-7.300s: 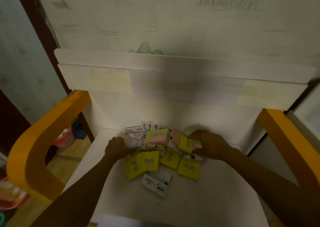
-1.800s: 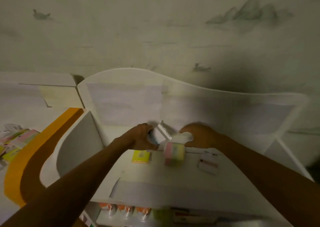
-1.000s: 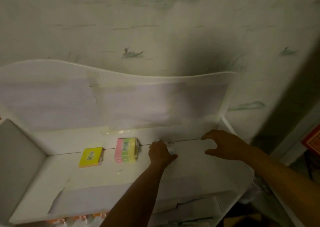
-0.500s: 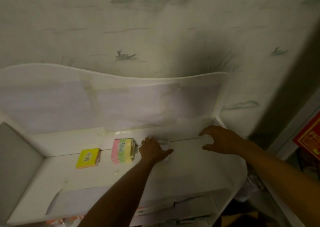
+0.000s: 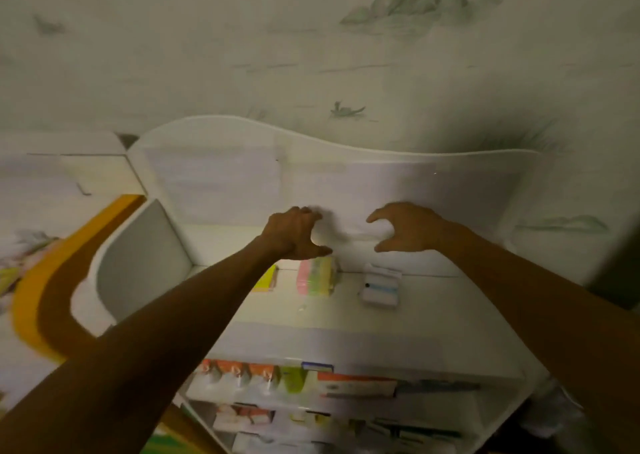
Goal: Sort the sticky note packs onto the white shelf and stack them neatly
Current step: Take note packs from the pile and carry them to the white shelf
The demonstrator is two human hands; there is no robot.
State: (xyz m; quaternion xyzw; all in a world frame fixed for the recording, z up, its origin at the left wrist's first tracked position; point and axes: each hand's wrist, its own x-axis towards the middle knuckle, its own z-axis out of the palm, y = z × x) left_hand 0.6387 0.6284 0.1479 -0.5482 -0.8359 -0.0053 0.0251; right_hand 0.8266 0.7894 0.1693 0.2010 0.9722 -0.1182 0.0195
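Hands hung apart and empty, left hand [image 5: 294,233], right hand [image 5: 408,226]; next packs should square against the pastel pack [image 5: 316,276] on the white shelf [image 5: 433,315].

both hands [image 5: 294,233] [image 5: 405,226] empty above white shelf [image 5: 398,322]; three packs [image 5: 316,277] in row, apparently blurred.

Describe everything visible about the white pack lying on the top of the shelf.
The white pack is a small, flat rectangular packet, seemingly plastic-wrapped, with a pale blue band across its face and a small dark spot near its left edge. It lies flat on the white shelf top, close to the back panel, to the right of the pink and green pack and apart from it. Neither hand touches it; the right hand hovers above it. Any print is too blurred to read.
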